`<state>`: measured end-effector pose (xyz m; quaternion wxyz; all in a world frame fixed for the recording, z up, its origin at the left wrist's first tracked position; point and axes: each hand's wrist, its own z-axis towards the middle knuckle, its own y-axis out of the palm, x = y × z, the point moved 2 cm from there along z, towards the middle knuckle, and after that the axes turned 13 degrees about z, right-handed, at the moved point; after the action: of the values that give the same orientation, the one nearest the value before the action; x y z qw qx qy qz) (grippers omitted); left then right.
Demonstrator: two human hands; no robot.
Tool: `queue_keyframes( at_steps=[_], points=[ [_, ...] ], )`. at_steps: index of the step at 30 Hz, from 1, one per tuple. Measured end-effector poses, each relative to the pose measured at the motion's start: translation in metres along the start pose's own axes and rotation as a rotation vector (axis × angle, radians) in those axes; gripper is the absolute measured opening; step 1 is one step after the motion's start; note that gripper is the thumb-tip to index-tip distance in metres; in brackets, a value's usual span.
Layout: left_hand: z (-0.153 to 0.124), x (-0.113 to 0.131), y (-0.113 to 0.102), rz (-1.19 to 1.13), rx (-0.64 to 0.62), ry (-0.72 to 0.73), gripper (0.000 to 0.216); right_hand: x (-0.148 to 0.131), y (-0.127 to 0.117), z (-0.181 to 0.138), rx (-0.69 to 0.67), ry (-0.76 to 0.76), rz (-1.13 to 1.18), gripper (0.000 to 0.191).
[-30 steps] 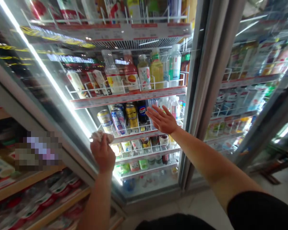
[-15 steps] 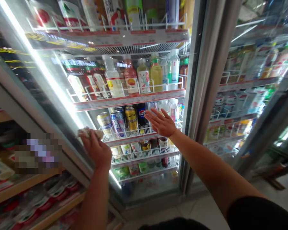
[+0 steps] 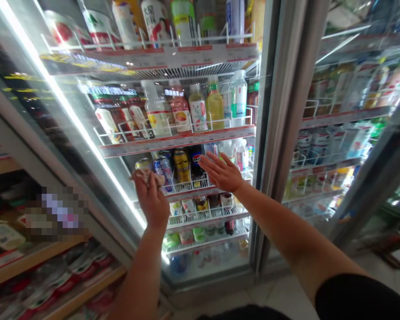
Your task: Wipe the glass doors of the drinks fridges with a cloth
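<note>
My left hand (image 3: pixel 151 202) presses a crumpled, light brownish cloth (image 3: pixel 157 179) against the glass door (image 3: pixel 120 224) of a lit drinks fridge. Its fingers lie over the cloth, in front of the cans at the left of a middle shelf. My right hand (image 3: pixel 224 173) is bare, its fingers stretched out, and seems to rest flat on the same glass. Behind the glass near it are a dark blue can (image 3: pixel 196 161) and a gold can (image 3: pixel 182 163).
Rows of bottles (image 3: pixel 199 109) stand on wire shelves behind the glass. A metal door frame (image 3: pixel 285 133) runs down the right side, with a second glass-fronted fridge beyond it. Wooden shelves (image 3: pixel 53 249) with packaged goods stand at lower left. A tiled floor (image 3: pixel 253 295) shows below.
My left hand has slid to the right across the glass with the cloth, from the light strip to in front of the cans. The right hand has stayed nearly in place.
</note>
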<state>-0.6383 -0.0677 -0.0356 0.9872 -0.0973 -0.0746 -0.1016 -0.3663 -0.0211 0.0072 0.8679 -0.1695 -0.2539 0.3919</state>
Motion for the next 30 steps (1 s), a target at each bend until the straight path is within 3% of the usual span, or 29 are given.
queue_keyframes(
  at_steps=[5, 7, 12, 16, 20, 25, 27, 30],
  points=[
    [-0.024, 0.025, 0.003, -0.033, -0.049, 0.174, 0.052, -0.002, -0.002, 0.001, 0.038, -0.028, -0.015, 0.077],
    [-0.020, 0.029, 0.003, -0.031, -0.046, 0.221, 0.050, -0.002, -0.003, 0.002, 0.044, -0.035, -0.020, 0.077],
    [0.012, 0.031, 0.002, -0.033, -0.004, 0.067, 0.055, -0.002, -0.005, 0.003, 0.061, -0.052, -0.040, 0.074],
    [-0.003, 0.047, 0.016, -0.083, 0.013, 0.045, 0.063, -0.003, -0.009, 0.003, 0.100, -0.087, -0.003, 0.070],
    [-0.011, 0.073, 0.034, -0.187, -0.060, 0.058, 0.074, -0.001, -0.011, 0.001, 0.111, -0.138, 0.044, 0.072],
    [0.005, 0.104, 0.033, -0.275, -0.138, 0.381, 0.070, 0.000, -0.009, -0.001, 0.128, -0.144, 0.030, 0.063],
    [0.001, 0.101, 0.024, -0.253, -0.123, 0.472, 0.068, -0.002, -0.008, -0.001, 0.124, -0.141, 0.009, 0.059],
    [-0.013, 0.070, 0.008, -0.099, -0.039, 0.446, 0.070, -0.002, -0.009, -0.002, 0.094, -0.142, -0.022, 0.055]
  ],
)
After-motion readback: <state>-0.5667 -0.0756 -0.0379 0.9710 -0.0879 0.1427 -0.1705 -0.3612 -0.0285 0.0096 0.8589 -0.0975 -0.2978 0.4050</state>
